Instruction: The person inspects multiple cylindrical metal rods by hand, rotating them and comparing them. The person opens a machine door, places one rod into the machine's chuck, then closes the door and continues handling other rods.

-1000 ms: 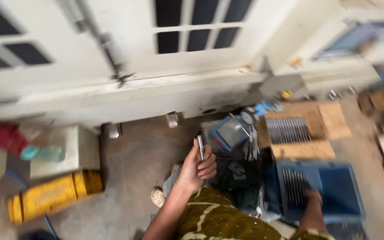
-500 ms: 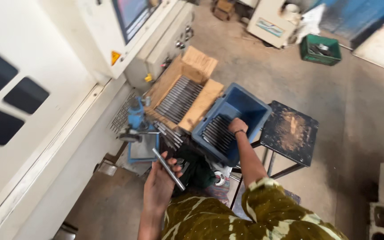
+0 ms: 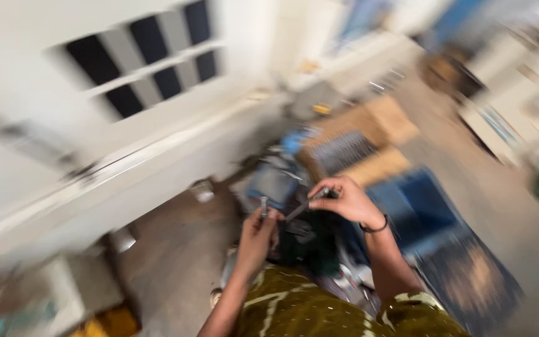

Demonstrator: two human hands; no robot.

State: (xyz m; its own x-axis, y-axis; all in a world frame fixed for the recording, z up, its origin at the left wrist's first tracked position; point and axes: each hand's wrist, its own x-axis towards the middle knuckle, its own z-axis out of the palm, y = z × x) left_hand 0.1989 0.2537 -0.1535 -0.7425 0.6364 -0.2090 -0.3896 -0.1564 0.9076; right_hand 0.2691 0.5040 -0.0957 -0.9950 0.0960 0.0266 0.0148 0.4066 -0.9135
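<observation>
Since the earlier frame the right hand (image 3: 344, 201) has left the blue crate (image 3: 419, 206) and now meets the left hand (image 3: 258, 234) above the lap. Each hand's fingers are closed on a thin metal rod (image 3: 304, 206), the left's (image 3: 264, 206) upright. Motion blur obscures the crate's contents and the cardboard box (image 3: 369, 143) beyond.

I see two hands of mine: my left hand (image 3: 258, 234) with one short metal rod (image 3: 264, 205), my right hand (image 3: 344, 201) with one longer metal rod (image 3: 307, 203). One blue bin (image 3: 428, 206) sits right, one cardboard box (image 3: 369, 140) farther off. Rods inside are too blurred to count.
</observation>
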